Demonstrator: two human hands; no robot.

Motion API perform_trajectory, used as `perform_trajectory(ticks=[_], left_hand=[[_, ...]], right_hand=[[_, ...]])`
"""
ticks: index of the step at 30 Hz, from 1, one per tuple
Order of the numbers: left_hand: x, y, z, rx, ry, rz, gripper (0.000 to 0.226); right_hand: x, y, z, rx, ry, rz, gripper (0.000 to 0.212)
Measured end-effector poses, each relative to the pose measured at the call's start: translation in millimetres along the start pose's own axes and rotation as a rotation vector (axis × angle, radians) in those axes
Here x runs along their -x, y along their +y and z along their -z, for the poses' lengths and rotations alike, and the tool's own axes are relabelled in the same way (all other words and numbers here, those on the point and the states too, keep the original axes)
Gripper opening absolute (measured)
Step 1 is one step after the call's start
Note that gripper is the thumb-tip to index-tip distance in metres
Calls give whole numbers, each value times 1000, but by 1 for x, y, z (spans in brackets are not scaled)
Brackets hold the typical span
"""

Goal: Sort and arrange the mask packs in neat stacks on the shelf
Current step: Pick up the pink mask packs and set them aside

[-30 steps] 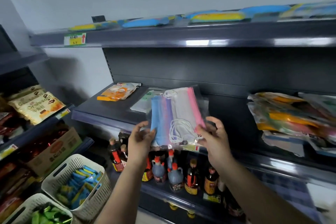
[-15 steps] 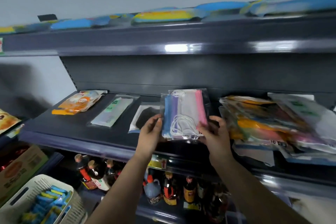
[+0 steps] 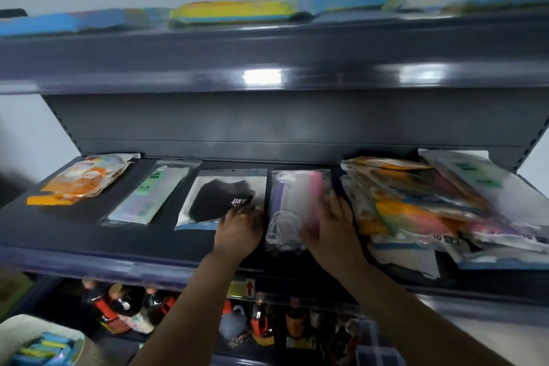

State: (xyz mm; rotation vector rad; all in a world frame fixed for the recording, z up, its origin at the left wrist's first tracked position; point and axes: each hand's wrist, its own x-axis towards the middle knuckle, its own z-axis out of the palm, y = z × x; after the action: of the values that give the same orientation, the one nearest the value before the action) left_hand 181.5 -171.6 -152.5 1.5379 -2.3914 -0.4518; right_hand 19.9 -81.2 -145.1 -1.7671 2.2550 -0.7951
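A clear pack of pastel masks (image 3: 292,202) lies flat on the dark shelf (image 3: 118,241), fourth in a row after an orange pack (image 3: 83,181), a green-labelled pack (image 3: 151,193) and a black mask pack (image 3: 222,196). My right hand (image 3: 329,229) rests on the pastel pack's right side, fingers flat. At the pack's left edge my left hand (image 3: 240,226) touches it with its fingers over the black pack's corner; whether it grips is hidden by blur. A jumbled heap of mask packs (image 3: 439,205) sits to the right.
The shelf above (image 3: 267,68) overhangs and carries blue and yellow packs (image 3: 237,10). Below, bottles (image 3: 261,327) stand in a row. A white basket (image 3: 38,345) with blue packets sits at lower left.
The pastel pack went from held up in both hands down onto the shelf beside the black pack. My view shifted right and closer.
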Motion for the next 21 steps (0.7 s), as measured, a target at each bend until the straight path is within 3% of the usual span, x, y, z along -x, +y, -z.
perform_trajectory(ticks=[2,5,9,14,18,21], left_hand=[[-2,-6,4,-59,-51,-14,42],[-4,-17,7,-96,-86,-52,46],[-8,-28,14,-78,-133,-66,46],[-13,-27,25,-76,-66,-122,42],[-18,-7,33,-68,-18,-192,38],[-25,15,41,-36,43,-281,48]], right_hand=[[0,-8,-1,169,-3,131,71],[-3,-12,-8,291,-138,224,74],[-20,-17,-5,496,-241,267,80],[-33,-27,-1,503,-294,179,78],[-29,-34,7,507,-252,142,85],[-24,-39,33,424,-90,111,72]])
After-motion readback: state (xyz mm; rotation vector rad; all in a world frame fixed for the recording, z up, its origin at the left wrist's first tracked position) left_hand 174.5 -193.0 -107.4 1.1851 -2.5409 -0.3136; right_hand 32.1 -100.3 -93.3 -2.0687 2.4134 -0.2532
